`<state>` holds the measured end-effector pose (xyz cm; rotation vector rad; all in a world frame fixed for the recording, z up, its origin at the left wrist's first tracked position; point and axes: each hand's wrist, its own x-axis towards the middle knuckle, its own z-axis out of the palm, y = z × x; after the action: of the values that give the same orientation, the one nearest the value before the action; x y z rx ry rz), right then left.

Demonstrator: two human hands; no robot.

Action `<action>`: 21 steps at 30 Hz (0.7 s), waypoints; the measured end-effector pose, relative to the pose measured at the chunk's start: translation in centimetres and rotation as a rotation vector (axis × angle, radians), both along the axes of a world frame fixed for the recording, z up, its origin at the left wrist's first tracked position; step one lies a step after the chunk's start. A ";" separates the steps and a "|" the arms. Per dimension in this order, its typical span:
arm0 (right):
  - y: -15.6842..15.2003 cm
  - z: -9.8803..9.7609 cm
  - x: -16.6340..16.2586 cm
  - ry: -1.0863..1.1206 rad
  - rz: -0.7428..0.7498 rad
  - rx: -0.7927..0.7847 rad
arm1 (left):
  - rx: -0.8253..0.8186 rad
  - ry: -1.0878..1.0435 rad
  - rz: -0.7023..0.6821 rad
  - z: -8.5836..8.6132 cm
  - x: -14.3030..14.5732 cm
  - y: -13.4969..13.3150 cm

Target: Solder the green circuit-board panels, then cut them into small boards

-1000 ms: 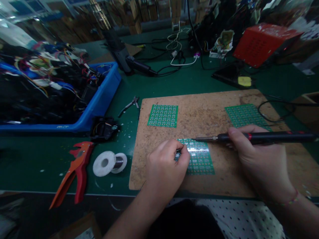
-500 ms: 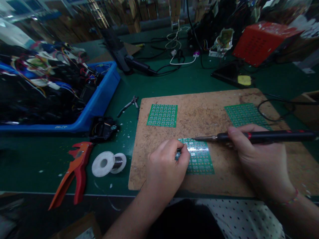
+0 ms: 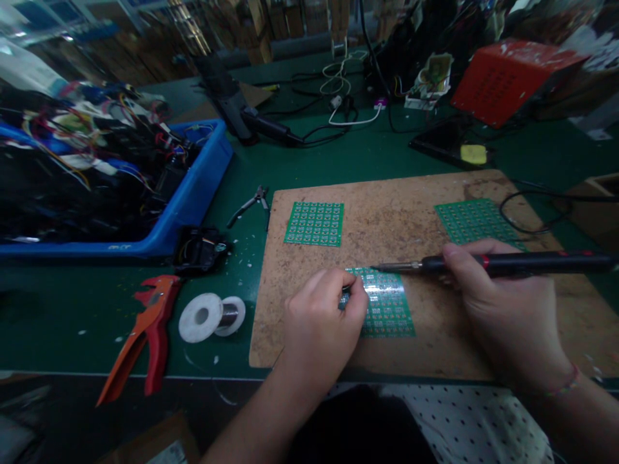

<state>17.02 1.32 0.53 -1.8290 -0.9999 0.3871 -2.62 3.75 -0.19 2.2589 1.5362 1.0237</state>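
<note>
A green circuit board panel (image 3: 387, 308) lies near the front edge of a brown cork board (image 3: 401, 212). My left hand (image 3: 322, 328) rests on the panel's left side, fingers pinched on something small and shiny that I cannot make out. My right hand (image 3: 503, 309) grips a black and red soldering iron (image 3: 507, 263) like a pen. Its metal tip points left and hovers over the panel's top edge, close to my left fingertips.
Two more green panels (image 3: 314, 223) (image 3: 471, 219) lie on the cork board. To the left are a solder spool (image 3: 210, 316), red-orange wire strippers (image 3: 145, 328), small cutters (image 3: 251, 205), a black part (image 3: 200, 248) and a blue bin of wires (image 3: 193, 193). A red box (image 3: 507, 77) stands behind.
</note>
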 end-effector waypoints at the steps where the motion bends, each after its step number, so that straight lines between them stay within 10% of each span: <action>1: 0.0 0.0 0.0 0.012 -0.007 0.002 | 0.007 -0.007 0.005 0.0 0.0 0.0; 21: -0.1 -0.1 0.0 -0.021 -0.007 -0.031 | -0.058 0.028 -0.043 -0.3 0.1 0.1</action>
<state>16.99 1.22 0.42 -1.8680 -1.0068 0.3816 -2.51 3.87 -0.48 2.2656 1.5013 0.9277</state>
